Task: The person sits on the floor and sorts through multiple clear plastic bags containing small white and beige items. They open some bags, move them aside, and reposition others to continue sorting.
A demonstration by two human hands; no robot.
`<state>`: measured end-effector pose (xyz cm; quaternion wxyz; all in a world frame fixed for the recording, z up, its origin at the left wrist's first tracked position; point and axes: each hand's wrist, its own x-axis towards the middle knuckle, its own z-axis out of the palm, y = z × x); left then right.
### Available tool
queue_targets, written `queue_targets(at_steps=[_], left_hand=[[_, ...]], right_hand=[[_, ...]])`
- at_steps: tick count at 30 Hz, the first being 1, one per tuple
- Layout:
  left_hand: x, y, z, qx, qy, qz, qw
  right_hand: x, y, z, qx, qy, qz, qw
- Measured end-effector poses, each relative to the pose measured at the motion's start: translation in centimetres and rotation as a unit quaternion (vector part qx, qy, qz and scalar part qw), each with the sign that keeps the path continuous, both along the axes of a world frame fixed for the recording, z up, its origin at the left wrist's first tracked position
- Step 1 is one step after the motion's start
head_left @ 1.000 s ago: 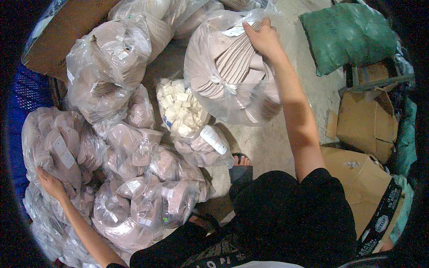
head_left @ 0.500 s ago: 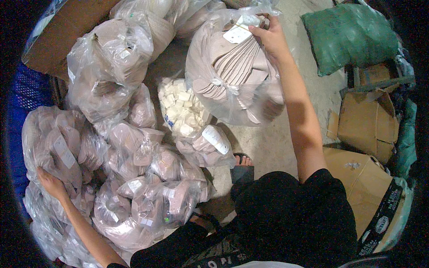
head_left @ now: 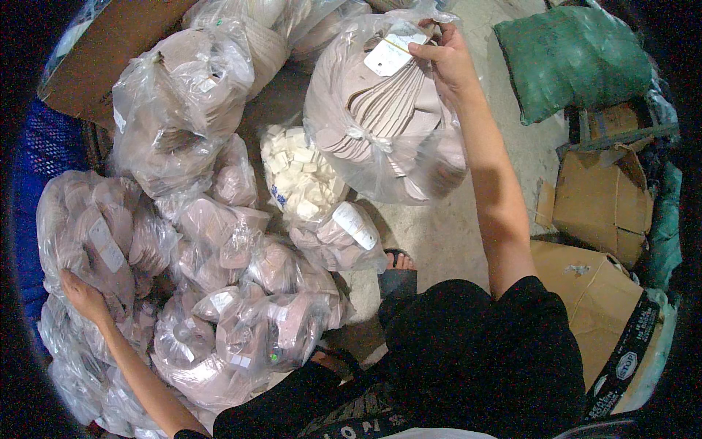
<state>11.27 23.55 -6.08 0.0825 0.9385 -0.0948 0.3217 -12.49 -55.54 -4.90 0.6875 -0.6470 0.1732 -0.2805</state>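
Tag (head_left: 387,58) in R grip (head_left: 455,64) nr edge of bag (head_left: 384,132); floor (head_left: 528,150) alongside

A passage over the concrete floor (head_left: 523,146) runs between the right forearm (head_left: 501,205) and the green sack (head_left: 574,64), narrowing beside 2 cardboard boxes (head_left: 599,201). Left of the large clear bag (head_left: 369,150), the bag of pale pieces (head_left: 300,172) and the heaped bags (head_left: 223,238) crowd together, blocking low sideways reach toward the left hand (head_left: 84,296).

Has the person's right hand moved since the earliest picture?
Yes, slightly: the right hand has shifted to the right, nearer to the green sack.
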Motion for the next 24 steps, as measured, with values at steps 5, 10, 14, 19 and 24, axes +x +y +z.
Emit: queue_targets(at_steps=[5, 10, 14, 19, 24], left_hand=[[0.04, -0.07, 0.13, -0.018, 0.02, 0.016, 1.0], [-0.04, -0.06, 0.11, 0.008, -0.001, -0.006, 1.0], [-0.08, -0.15, 0.1, -0.012, 0.003, 0.002, 1.0], [0.01, -0.26, 0.22, 0.006, -0.001, 0.004, 1.0], [-0.09, -0.21, 0.16, -0.008, 0.002, 0.007, 1.0]], right_hand=[[0.09, -0.25, -0.16, -0.014, -0.026, 0.006, 1.0], [0.13, -0.33, -0.34, 0.01, -0.011, 0.002, 1.0], [0.17, -0.32, -0.35, 0.021, -0.036, 0.014, 0.999], [0.21, -0.46, -0.3, 0.021, -0.032, 0.022, 0.999], [0.31, -1.04, -0.42, 0.005, 0.022, 0.002, 1.0]])
